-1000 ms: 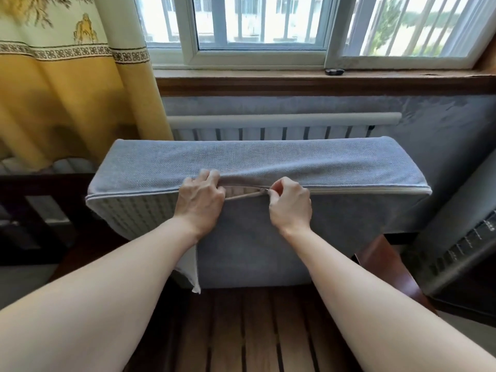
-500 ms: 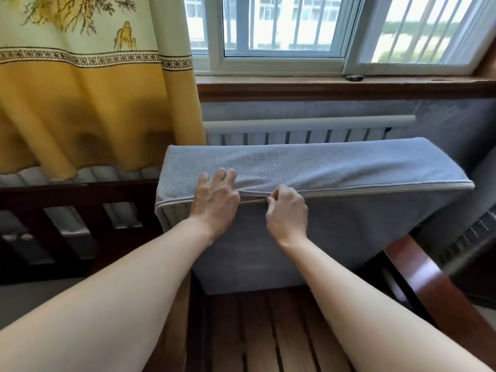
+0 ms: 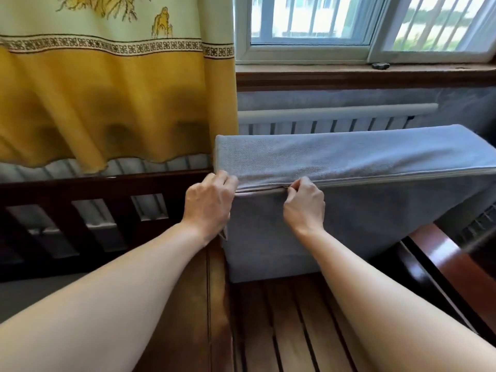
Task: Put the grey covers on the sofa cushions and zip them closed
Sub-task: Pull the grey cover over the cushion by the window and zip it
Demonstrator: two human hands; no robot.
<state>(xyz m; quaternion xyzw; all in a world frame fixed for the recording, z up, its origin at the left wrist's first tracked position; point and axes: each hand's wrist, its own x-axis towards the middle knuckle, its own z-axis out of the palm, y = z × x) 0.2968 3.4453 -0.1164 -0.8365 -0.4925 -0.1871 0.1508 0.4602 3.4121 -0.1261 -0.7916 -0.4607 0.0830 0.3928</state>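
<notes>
A sofa cushion in a grey cover (image 3: 349, 157) stands on its long edge on a wooden slatted seat (image 3: 281, 318). A pale zip line (image 3: 389, 178) runs along its upper front edge and looks closed to the right of my right hand. My right hand (image 3: 303, 204) pinches the zip pull between thumb and forefinger. My left hand (image 3: 209, 204) grips the cover's left corner, holding the fabric at the zip's end. Only a short stretch of zip lies between the two hands.
A yellow patterned curtain (image 3: 115, 89) hangs at the left over a radiator (image 3: 322, 124). A dark wooden rail (image 3: 94, 189) runs along the left. A window sill (image 3: 362, 76) with a small dark object crosses above. A red-brown armrest (image 3: 456, 264) is at the right.
My right hand has drawn the zip pull leftwards along the cushion, shutting the gap. My left hand shifted to the cover's left corner. The view has swung to the left.
</notes>
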